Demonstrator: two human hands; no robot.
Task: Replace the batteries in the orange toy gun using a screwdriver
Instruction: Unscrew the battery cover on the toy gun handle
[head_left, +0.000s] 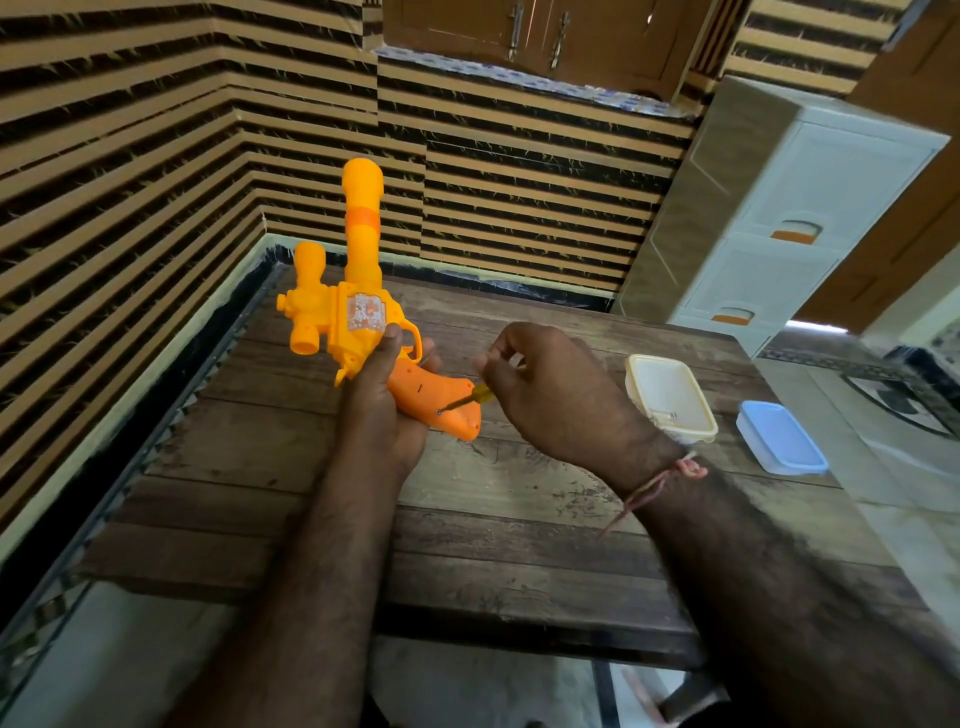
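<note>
The orange toy gun (358, 270) is held above the wooden table, barrel pointing up and away, darker orange grip (434, 397) turned toward me. My left hand (382, 395) wraps around the gun's body just above the grip. A small screwdriver (465, 401) with a yellow handle is pinched in my right hand (545, 384). Its metal tip touches a screw spot on the side of the grip. No batteries are visible.
The wooden table (467, 519) stands against a striped wall corner. On its right side sit an open cream plastic box (670, 397) and a blue lid (779, 436). A white drawer unit (779, 208) stands behind the table at the right.
</note>
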